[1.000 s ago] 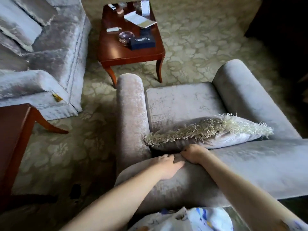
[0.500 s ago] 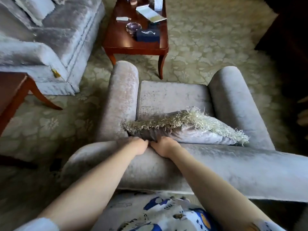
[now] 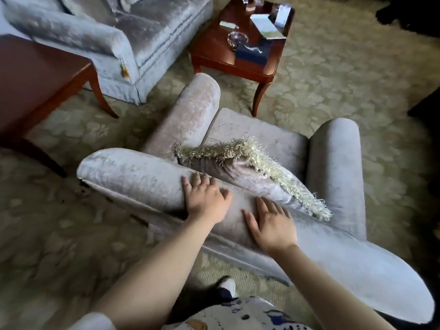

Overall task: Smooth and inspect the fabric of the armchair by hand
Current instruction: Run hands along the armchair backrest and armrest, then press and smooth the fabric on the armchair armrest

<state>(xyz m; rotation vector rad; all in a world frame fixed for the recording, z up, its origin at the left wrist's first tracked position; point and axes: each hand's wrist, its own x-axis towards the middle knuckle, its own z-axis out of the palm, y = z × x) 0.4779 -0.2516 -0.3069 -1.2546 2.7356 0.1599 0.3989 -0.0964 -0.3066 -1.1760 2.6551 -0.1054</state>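
I stand behind a grey velvet armchair point(image 3: 133, 177) and look down over its rolled back. My left hand point(image 3: 204, 198) lies flat on the top of the backrest with its fingers spread. My right hand point(image 3: 271, 225) rests palm down on the same fabric, a little to the right, fingers apart. Neither hand holds anything. A velvet cushion with a pale fringe point(image 3: 250, 160) leans against the inside of the backrest, just beyond my fingertips. The seat point(image 3: 262, 134) and both rolled armrests show past it.
A grey sofa point(image 3: 123, 32) stands at the upper left. A dark wooden side table point(image 3: 214, 51) carrying papers, a glass dish and a dark box sits beyond the chair. Another wooden table point(image 3: 35, 79) is at the left. Patterned carpet point(image 3: 333, 75) covers the floor.
Both hands have opened from curled at the cushion's edge to flat and spread on the backrest top, and drawn apart. My view has swung, so the chair now sits diagonally.
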